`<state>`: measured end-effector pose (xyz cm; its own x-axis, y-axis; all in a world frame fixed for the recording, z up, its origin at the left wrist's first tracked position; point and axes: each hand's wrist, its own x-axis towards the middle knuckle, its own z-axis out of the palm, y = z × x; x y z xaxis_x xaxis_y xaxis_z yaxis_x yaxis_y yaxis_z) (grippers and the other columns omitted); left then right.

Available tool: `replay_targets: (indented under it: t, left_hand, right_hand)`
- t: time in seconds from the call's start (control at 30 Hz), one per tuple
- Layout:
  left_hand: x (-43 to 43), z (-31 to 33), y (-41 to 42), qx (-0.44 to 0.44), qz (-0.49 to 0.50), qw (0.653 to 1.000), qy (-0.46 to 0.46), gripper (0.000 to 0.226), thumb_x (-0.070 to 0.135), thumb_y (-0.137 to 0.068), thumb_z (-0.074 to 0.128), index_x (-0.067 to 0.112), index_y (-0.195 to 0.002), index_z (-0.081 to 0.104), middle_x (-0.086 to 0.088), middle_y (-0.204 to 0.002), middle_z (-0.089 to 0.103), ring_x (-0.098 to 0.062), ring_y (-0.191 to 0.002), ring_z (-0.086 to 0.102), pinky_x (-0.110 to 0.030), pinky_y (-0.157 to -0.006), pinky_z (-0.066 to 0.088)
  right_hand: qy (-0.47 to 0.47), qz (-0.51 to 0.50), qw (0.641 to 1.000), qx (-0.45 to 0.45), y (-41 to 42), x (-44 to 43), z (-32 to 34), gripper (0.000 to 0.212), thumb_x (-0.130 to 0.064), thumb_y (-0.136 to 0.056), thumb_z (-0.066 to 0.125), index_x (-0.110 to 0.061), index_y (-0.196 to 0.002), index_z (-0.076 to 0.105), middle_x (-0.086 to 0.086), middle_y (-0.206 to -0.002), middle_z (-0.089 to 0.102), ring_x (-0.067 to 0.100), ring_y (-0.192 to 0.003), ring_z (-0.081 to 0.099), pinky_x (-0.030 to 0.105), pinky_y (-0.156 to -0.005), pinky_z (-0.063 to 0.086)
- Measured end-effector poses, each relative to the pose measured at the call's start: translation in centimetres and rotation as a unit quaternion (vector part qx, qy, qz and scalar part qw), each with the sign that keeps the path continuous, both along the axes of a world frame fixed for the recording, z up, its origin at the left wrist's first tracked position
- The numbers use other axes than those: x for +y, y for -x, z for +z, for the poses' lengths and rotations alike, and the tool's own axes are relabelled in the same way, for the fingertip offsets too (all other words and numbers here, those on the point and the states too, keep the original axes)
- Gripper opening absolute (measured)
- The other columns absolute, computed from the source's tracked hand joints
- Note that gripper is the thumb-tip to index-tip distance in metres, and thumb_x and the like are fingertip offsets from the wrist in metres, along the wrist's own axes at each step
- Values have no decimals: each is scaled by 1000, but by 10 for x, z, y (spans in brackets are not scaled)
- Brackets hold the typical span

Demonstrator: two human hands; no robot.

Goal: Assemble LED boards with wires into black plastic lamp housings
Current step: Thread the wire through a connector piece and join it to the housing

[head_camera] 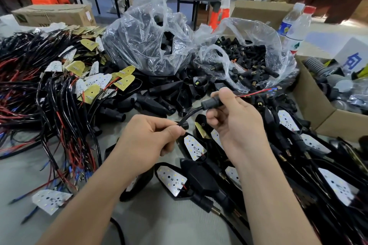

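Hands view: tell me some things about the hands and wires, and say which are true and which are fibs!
1. The right hand holds a black sleeve with a red wire poking out. True.
2. The left hand holds nothing. False: it pinches the black cable.
3. Two clear plastic bags stand behind the hands. True.
4. The LED boards below the hands are blue. False: they are white.
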<state>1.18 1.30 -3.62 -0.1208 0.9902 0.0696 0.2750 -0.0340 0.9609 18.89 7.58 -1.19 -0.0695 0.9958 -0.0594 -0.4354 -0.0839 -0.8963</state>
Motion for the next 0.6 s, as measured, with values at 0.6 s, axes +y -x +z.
replay_targets:
  t: [0.6]
  left_hand:
    - [-17, 12, -14, 258, 79, 957, -111, 17, 55, -86, 58, 56, -102, 63, 17, -67, 69, -7, -66, 65, -27, -61, 52]
  right_hand:
    - [-49, 25, 987, -150, 14, -6, -5, 32, -27, -95, 72, -15, -70, 57, 3, -43, 47, 11, -36, 34, 19, -40, 30]
